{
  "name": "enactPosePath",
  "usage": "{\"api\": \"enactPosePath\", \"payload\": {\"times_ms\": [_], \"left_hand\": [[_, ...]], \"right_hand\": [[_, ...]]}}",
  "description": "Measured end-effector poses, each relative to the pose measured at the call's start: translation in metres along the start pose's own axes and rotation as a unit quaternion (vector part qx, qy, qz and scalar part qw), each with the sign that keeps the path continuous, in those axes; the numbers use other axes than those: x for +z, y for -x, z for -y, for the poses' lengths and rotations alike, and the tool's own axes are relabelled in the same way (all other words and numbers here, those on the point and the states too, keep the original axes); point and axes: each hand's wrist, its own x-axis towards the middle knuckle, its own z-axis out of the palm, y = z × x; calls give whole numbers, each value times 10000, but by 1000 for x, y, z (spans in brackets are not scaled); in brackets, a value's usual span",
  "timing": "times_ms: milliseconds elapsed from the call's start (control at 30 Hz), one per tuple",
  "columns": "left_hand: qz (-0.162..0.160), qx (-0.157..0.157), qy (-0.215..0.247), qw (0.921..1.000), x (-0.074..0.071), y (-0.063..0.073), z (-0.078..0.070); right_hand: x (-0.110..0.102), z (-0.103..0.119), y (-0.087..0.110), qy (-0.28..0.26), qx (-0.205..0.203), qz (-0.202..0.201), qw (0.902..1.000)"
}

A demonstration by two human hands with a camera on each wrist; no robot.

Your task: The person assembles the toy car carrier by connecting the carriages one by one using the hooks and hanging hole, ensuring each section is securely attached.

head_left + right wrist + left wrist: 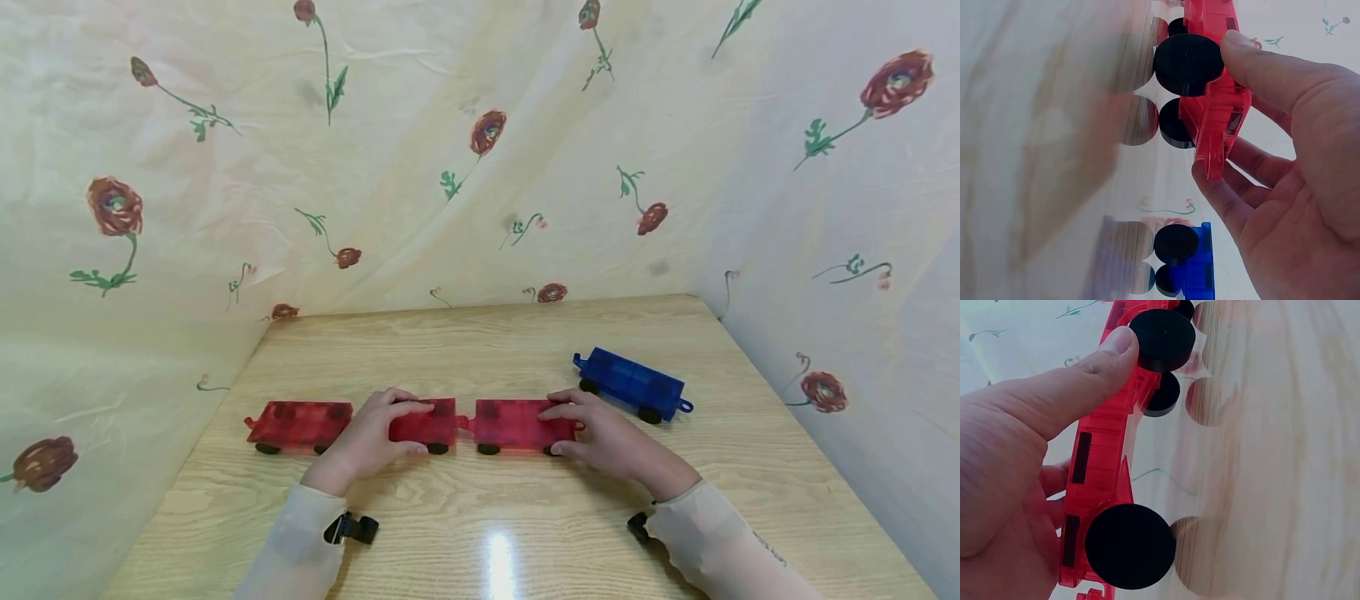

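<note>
The left hand (375, 435), thumb and fingers partly spread, grips the middle red car (435, 423) at lower centre. The right hand (600, 429), similarly set, grips the right red car (516, 425) beside it. The left red car (300, 423) stands lower left; the blue car (633, 383), right of centre.

The left forearm (288, 550) and right forearm (731, 542) are extended forward and angled inward, clad in pale sleeves. The left hand (375, 429) is held in a pinching grip, its back turned up, the left thumb (1079, 378) opposed by bent fingers. Apart from it, the right hand (600, 429) is set likewise, the right thumb (1272, 59) opposed by spread fingers.
</note>
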Motion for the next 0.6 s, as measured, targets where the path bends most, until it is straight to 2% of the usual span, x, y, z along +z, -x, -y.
{"api": "enactPosePath", "payload": {"times_ms": [600], "left_hand": [[97, -141, -135, 9998, -5, 2, 3]], "right_hand": [[0, -1, -1, -3, -140, -4, 9999]]}}
